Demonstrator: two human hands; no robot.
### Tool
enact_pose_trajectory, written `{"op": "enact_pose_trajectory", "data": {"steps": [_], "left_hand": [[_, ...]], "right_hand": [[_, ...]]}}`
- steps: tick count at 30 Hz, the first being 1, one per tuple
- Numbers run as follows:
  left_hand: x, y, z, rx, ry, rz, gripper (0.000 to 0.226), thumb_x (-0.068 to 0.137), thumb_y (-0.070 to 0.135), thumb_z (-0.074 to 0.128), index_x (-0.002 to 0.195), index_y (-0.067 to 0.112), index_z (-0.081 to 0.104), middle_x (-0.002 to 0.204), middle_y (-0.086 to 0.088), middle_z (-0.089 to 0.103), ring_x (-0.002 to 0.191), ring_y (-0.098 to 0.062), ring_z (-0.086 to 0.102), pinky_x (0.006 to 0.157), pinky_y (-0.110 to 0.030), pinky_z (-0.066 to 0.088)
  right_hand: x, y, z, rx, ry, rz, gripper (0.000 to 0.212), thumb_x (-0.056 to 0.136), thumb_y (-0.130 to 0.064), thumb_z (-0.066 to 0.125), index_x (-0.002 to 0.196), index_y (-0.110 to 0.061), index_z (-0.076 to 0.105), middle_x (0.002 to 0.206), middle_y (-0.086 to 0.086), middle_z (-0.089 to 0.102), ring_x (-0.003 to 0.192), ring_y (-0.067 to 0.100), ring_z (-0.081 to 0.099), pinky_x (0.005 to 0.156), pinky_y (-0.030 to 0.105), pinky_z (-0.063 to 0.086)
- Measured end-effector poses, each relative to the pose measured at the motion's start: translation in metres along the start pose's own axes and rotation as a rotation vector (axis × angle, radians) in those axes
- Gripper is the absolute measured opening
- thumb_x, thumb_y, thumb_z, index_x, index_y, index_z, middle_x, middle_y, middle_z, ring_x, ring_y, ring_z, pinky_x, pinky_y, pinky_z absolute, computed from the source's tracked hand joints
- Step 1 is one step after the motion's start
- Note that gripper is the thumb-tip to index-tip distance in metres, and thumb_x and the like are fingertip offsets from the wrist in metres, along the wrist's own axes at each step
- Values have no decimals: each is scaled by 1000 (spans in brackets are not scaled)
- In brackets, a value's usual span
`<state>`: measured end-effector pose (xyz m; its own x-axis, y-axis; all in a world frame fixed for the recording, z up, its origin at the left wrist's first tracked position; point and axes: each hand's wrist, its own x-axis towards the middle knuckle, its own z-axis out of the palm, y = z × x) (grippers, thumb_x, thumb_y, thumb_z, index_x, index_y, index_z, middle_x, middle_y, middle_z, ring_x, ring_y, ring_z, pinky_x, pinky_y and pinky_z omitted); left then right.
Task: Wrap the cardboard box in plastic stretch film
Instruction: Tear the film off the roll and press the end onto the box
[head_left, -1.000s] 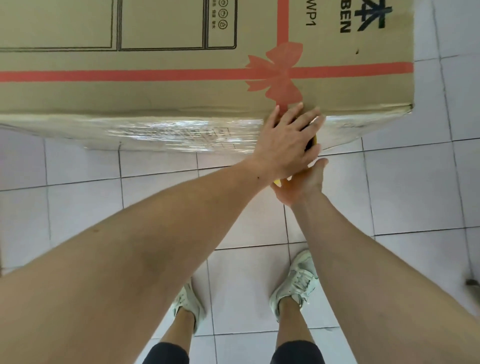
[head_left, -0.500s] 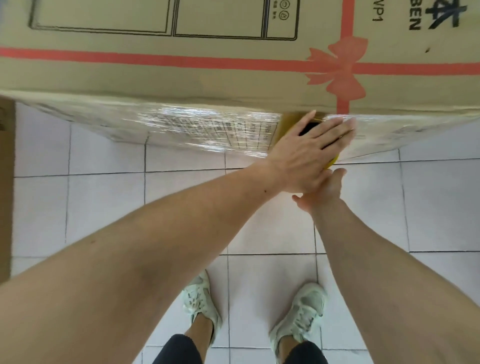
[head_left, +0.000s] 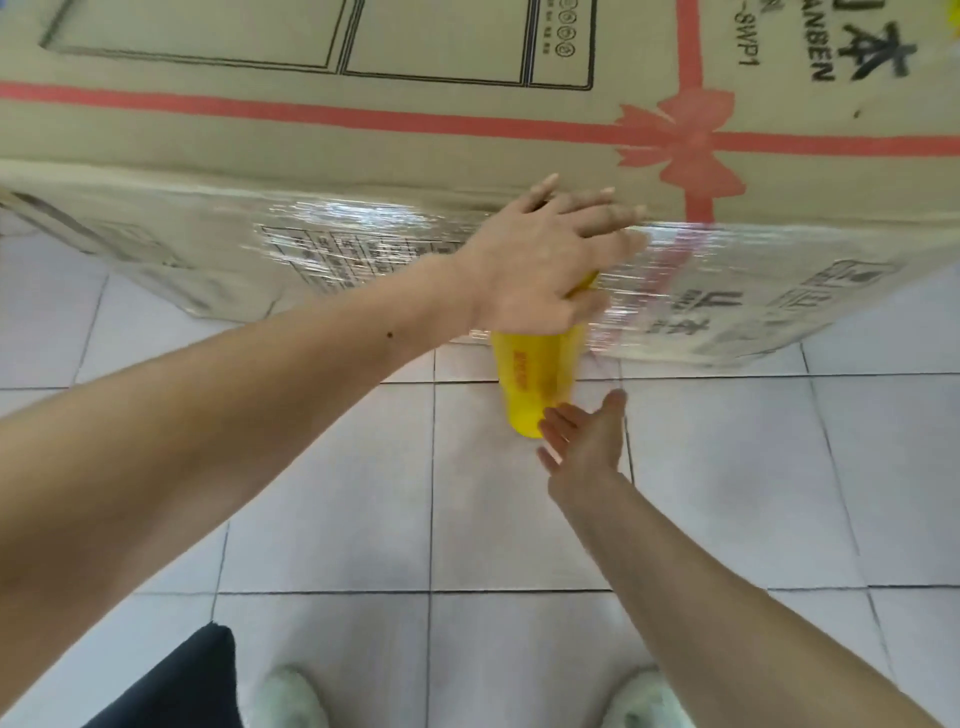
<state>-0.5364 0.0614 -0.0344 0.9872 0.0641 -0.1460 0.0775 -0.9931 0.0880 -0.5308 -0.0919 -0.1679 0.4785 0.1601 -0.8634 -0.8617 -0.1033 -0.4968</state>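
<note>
left hand (head_left: 540, 260) atop yellow film roll (head_left: 535, 384) | right hand (head_left: 587, 436) under | against box (head_left: 363, 156)

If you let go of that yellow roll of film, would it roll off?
Probably: the yellow film roll is a smooth cylinder that would roll on the tiled floor. The film stuck to the cardboard box might tether it.

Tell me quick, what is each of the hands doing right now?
Left hand: fingers straight, palm resting on the top end of the yellow film roll.
Right hand: open, fingers straight, supporting the roll's bottom end.
</note>
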Motion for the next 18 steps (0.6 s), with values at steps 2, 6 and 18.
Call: {"op": "enact_pose_trajectory", "data": {"steps": [2, 6, 18], "left_hand": [[1, -3, 0, -4, -12, 32, 64, 103, 48, 38, 159, 32, 14, 167, 9, 6, 154, -16, 5, 124, -49, 3], [7, -6, 3, -17, 31, 62, 74, 103, 48, 40, 160, 26, -1, 167, 5, -3, 154, -15, 0, 124, -44, -2], [-45, -42, 3, 85, 23, 27, 92, 90, 49, 59, 160, 25, 6, 168, 3, -2, 153, -15, -3, 123, -55, 6]], "right_hand": [[36, -8, -10, 17, 109, -61, 71, 98, -63, 29, 145, -13, 46, 142, 8, 54, 127, 22, 52, 110, 38, 35], [68, 0, 13, 112, -15, -49, 86, 87, -80, 25, 154, -28, 32, 156, 3, 40, 140, 29, 42, 117, 45, 32], [45, 70, 95, 97, -182, 30, 78, 91, -75, 25, 154, -28, 31, 154, 5, 42, 140, 28, 42, 118, 46, 31]]}}
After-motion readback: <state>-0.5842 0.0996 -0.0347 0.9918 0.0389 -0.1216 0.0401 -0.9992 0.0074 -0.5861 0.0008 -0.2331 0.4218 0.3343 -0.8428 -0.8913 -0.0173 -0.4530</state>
